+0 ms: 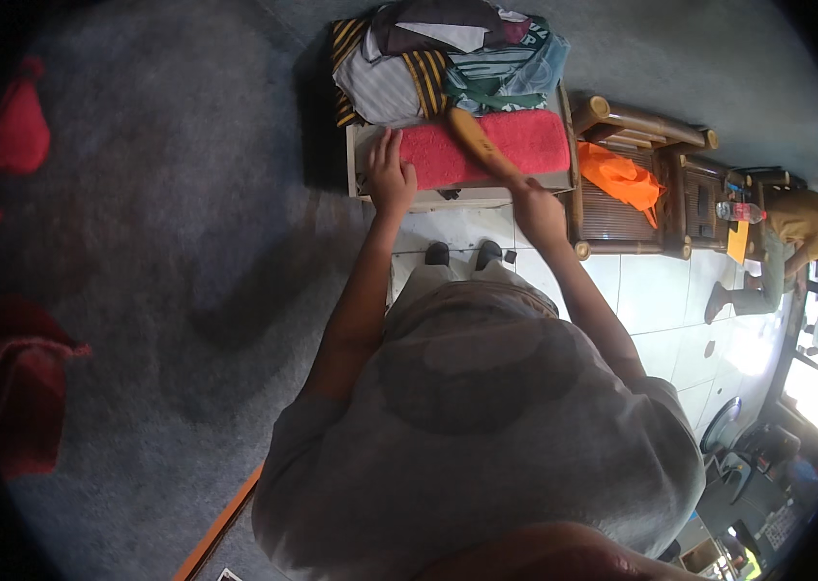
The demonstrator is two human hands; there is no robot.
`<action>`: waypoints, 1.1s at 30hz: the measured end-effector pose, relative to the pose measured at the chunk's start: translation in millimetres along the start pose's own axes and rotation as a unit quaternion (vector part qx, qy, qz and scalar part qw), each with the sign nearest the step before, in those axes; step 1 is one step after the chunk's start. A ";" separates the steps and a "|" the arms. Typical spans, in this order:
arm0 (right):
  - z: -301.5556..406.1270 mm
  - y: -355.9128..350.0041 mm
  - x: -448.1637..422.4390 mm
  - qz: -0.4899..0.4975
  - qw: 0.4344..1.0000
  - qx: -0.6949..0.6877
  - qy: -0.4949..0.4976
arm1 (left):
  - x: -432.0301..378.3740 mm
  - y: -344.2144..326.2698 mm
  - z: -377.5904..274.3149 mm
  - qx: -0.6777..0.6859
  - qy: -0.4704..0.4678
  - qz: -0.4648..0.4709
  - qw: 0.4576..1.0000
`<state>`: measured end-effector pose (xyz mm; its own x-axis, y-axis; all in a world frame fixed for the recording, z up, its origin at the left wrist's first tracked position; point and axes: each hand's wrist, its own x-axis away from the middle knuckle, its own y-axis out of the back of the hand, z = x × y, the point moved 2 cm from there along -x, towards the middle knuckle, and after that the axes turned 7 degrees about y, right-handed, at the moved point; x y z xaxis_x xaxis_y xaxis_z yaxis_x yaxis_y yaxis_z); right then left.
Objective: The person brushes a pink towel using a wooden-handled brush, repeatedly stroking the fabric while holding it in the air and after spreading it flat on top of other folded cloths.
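My right hand (538, 214) grips the handle of a wooden brush (485, 149) with a long, slightly curved back. The brush slants over a folded red towel (445, 156), and its bristles are hidden from above. My left hand (391, 174) lies palm down at the towel's left end, fingers spread towards the pile. Both towel and hand are on a pale-edged small table or box (358, 156). Behind the towel are folded clothes: a grey striped garment (380, 83) with black-and-yellow trim, a green and white printed one (500, 80) and a dark one (423, 22).
To the right stand bamboo seats (627, 120), with an orange fabric bag or cloth (619, 174) on one. Beyond them sit a plastic bottle (739, 212) and a person (801, 232). A grey wall (184, 218) runs along the left; white tiles (590, 290) cover the floor.
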<state>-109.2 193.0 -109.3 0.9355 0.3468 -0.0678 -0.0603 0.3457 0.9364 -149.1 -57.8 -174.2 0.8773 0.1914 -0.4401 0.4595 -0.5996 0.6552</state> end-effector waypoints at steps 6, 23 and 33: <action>-62.1 34.6 28.2 0.006 0.990 0.051 -0.131 | 0.6 -0.3 -3.1 -0.016 0.010 0.012 1.000; -3.9 34.0 -1.7 -0.026 0.990 -0.075 0.119 | 2.9 0.5 -6.0 -0.038 0.032 0.008 0.999; 0.3 -6.6 3.6 0.005 0.998 -0.019 0.054 | 1.5 -0.3 -4.0 -0.046 0.029 0.045 0.997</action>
<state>-105.3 191.7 -115.5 0.8922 0.4412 -0.0964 -0.0849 0.3735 0.9237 -147.4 -54.2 -172.6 0.9213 0.1864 -0.3413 0.3861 -0.5436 0.7453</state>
